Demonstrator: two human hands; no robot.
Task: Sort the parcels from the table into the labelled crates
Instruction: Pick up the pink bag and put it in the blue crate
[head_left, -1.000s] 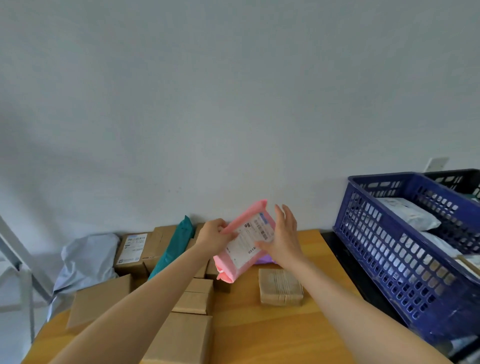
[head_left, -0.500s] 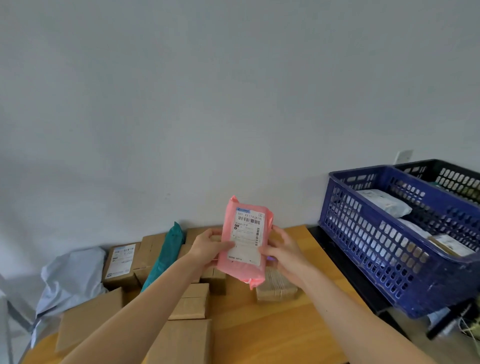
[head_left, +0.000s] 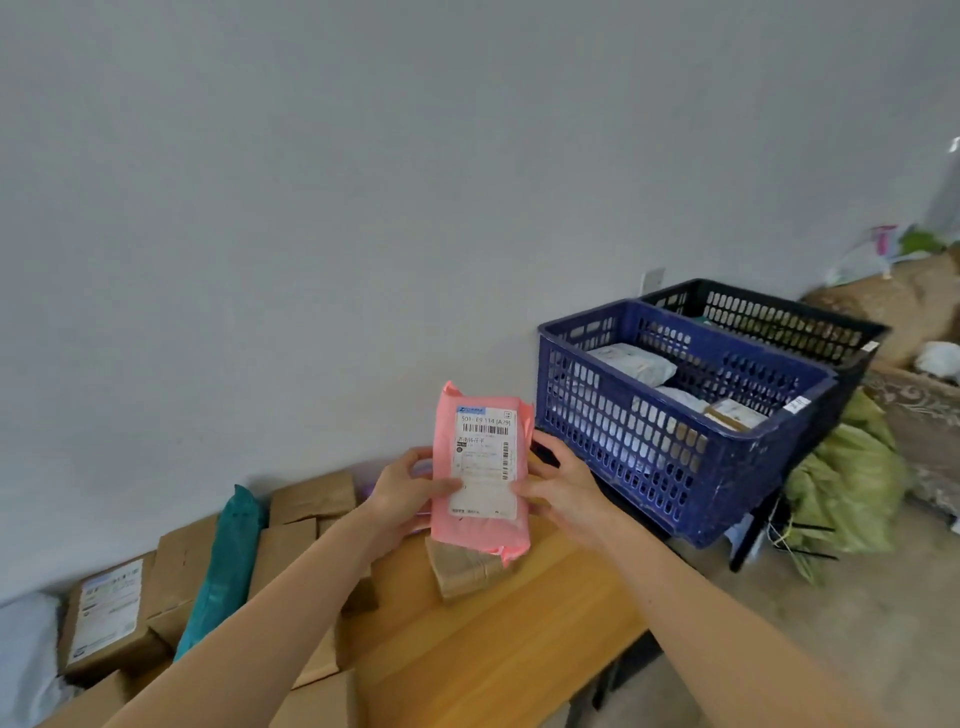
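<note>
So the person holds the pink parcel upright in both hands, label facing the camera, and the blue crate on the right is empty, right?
Not quite. The blue crate is not empty: the head view shows several parcels lying in it. The rest holds: left hand and right hand hold the pink parcel upright, label toward the camera.

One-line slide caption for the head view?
Left hand and right hand hold a pink parcel upright, label toward camera, over the wooden table, beside the blue crate.
</note>
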